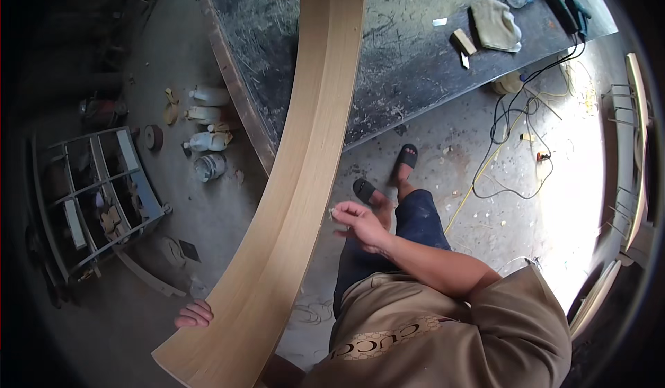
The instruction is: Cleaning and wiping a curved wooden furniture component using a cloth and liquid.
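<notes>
The right grip [360,227] is pinched nearly closed at thumb and finger, seemingly on a small pale scrap [334,213] too tiny to identify, just beside the near edge of a long, curved, light-brown wooden plank [305,180]. Lower and to its left, the left grip [194,314] has its fingers curled over the plank's opposite edge, near the wide end. Beyond the right grip, the plank runs up over the dark, scuffed surface [415,87]; whether it rests there cannot be told. Its curve and lengthwise ridge look already formed and the wood looks bare; work at the edge seems unfinished, though how much is left is unclear. Farther out, to the right grip's upper right, a crumpled beige cloth [495,24] and a small wooden block [463,41] lie on the surface.
</notes>
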Motion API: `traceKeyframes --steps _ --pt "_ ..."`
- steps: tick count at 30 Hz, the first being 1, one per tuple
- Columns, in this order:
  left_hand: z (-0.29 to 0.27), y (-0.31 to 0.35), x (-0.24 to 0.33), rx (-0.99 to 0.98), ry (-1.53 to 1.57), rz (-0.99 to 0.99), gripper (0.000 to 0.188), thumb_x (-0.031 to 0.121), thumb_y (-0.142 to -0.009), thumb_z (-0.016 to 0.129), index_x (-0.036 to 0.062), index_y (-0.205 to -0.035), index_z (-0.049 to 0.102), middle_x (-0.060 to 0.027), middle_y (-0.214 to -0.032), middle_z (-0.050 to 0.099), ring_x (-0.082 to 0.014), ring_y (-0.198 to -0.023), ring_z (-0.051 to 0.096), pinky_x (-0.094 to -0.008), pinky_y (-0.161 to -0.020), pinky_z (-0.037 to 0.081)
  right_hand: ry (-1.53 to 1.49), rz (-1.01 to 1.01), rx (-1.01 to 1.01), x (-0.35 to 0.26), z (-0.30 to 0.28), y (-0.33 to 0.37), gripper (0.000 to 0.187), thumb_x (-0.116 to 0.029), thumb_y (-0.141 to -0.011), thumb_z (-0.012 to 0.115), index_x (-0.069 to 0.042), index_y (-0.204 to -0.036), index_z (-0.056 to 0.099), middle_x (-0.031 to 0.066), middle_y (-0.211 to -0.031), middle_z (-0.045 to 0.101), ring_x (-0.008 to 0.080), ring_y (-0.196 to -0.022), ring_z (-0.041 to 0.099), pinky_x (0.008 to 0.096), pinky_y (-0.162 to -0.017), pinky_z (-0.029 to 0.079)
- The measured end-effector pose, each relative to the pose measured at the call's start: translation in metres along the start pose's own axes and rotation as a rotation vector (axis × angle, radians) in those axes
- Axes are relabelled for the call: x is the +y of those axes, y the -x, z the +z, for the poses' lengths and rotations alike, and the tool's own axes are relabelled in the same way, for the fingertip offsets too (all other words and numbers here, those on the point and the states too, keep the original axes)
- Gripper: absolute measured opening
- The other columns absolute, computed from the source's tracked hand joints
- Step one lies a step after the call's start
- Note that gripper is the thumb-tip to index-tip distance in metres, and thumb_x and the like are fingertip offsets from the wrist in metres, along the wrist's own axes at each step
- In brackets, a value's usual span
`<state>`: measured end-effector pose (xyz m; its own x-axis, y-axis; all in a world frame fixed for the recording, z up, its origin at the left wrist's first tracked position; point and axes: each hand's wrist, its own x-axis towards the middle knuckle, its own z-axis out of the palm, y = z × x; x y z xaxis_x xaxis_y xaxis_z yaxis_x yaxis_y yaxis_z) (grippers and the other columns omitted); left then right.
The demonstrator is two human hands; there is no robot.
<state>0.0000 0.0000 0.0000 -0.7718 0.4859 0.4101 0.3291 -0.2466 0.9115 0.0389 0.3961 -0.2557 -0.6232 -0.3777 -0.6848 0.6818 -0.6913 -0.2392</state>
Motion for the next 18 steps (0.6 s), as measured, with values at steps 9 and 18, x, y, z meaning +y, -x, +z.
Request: traceKeyframes --steps 9,18 --pt "0.002 -0.021 -0.039 0.055 -0.045 0.109 0.029 0.03 -0.111 0.049 0.0023 -0.11 0.055 -0.0109 -0.093 0.063 -0.0237 -0.086 0.063 -0.0353 -0.075 0.049 -0.354 -0.064 -0.087 -0.025 0.042 0.008 0.014 -0.027 -0.106 0.07 -0.02 -0.117 0.066 -0.005 -0.119 0.069 0.0183 -0.114 0.065 0.0437 -0.102 0.055" --pt "0.12 -0.2 -0.13 0.477 0.043 0.197 0.028 0.029 -0.107 0.053 0.0017 -0.105 0.057 -0.0122 -0.09 0.061 -0.022 -0.084 0.06 -0.0354 -0.079 0.05 -0.301 -0.329 -0.008 -0.178 0.003 -0.039 0.016 -0.03 -0.106 0.069 -0.019 -0.116 0.064 -0.003 -0.112 0.066 0.0176 -0.109 0.066 0.0449 -0.097 0.058"
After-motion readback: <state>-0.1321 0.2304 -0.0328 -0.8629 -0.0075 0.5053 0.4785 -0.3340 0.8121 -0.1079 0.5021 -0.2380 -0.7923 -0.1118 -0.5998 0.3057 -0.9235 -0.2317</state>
